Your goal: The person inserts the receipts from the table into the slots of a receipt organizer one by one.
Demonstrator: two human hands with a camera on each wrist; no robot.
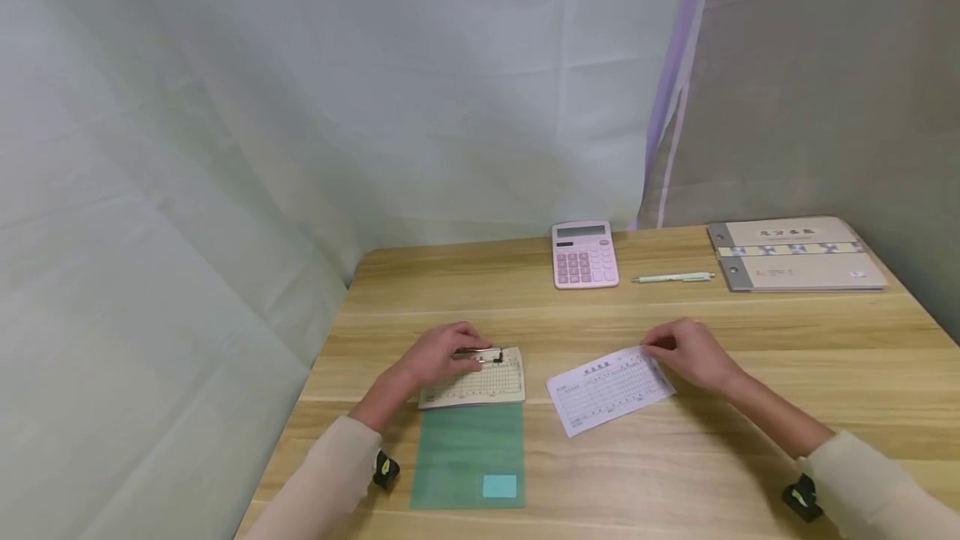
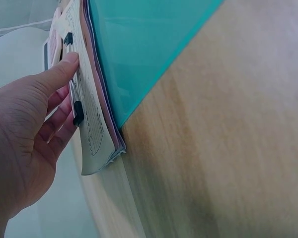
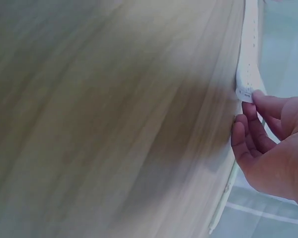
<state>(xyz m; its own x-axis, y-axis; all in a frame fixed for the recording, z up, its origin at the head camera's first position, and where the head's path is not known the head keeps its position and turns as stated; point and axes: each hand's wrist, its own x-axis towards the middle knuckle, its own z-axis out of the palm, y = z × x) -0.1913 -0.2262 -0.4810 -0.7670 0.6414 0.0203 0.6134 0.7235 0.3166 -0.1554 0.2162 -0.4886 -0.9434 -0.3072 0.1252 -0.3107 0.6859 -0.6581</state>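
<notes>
A green translucent clipboard [image 1: 465, 452] lies on the table with a cream pad of printed forms [image 1: 491, 386] over its upper part. My left hand [image 1: 442, 354] grips the clipboard's metal clip [image 1: 498, 355] at the pad's top. In the left wrist view, the thumb presses the clip [image 2: 78, 113] and the other fingers sit behind it. Further right, a loose white printed form [image 1: 611, 390] lies at a slant, its upper right corner pinched between thumb and forefinger of my right hand [image 1: 692, 355]. The right wrist view shows that pinch on the form [image 3: 246, 74] edge-on.
Along the back of the wooden table [image 1: 450, 290] stand a pink calculator [image 1: 585, 257], a pale green pen [image 1: 675, 277] and a beige account binder [image 1: 802, 269] with a patterned band. A pale blue sticker [image 1: 499, 487] marks the clipboard's lower right. Light cloth [image 1: 450, 107] hangs behind.
</notes>
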